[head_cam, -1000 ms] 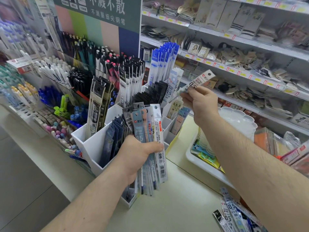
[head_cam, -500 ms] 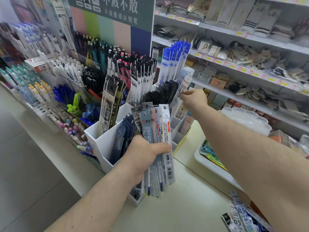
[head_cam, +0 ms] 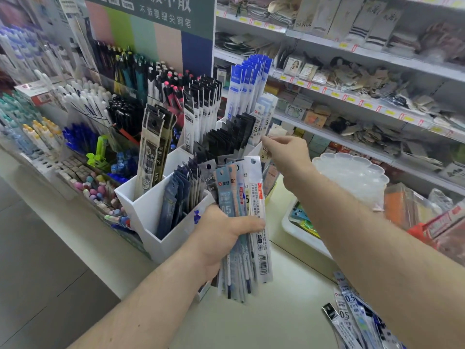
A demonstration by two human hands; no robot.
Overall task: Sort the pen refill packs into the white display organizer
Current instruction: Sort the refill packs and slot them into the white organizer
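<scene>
Packs (head_cam: 241, 222) are gripped upright in the left hand (head_cam: 221, 235), just before the organizer (head_cam: 161, 217). Right hand (head_cam: 289, 157) is raised beside its rear compartments, fingers loosely spread; its earlier pack has been released there.

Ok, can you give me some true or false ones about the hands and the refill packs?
1. The left hand grips a bunch of refill packs. True.
2. The right hand holds a pack. False: its fingers hold nothing.
3. The white organizer has packs standing in it. True.
4. The blue packs lie flat on the counter. False: they stand upright at the back.
5. Loose packs lie on the counter. True.
</scene>
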